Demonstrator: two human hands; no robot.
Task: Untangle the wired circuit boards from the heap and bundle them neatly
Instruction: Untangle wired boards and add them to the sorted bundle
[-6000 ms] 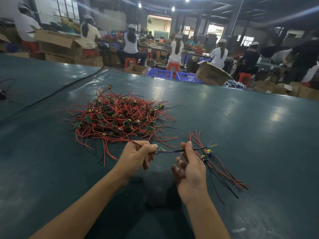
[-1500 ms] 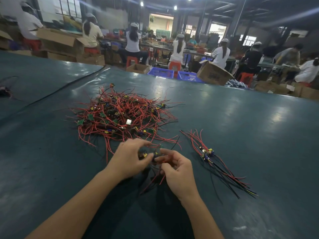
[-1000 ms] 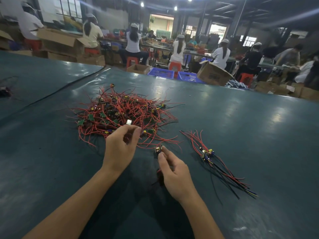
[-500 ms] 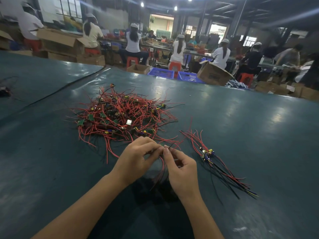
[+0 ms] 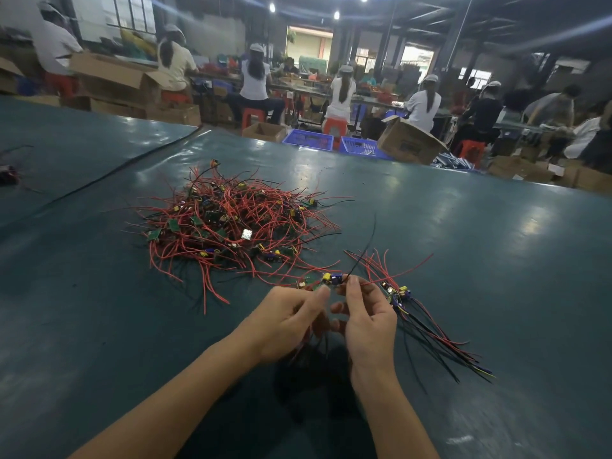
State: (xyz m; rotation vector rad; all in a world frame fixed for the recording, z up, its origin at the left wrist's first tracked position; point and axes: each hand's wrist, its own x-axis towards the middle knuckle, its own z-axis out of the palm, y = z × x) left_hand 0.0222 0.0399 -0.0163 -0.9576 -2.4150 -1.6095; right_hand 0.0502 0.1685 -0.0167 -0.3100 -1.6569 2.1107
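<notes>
A heap of small green circuit boards with red and black wires (image 5: 231,226) lies on the dark green table (image 5: 480,260). To its right lies a sorted bundle of boards (image 5: 397,294) with wires trailing toward the lower right. In front of the heap my left hand (image 5: 284,321) and my right hand (image 5: 366,314) hold one wired circuit board (image 5: 326,279) between fingertips. Its black wire rises up and its red wires run right. Wires also hang below my hands, partly hidden.
Cardboard boxes (image 5: 409,140) and blue crates (image 5: 308,140) stand beyond the table's far edge, where several people sit working at benches. A second table section (image 5: 66,144) meets this one at the left. A small dark item (image 5: 8,175) lies at the far left.
My hands have lifted a board out of the heap's near edge and drawn it slightly right; its black wire now stands up above my fingers.
</notes>
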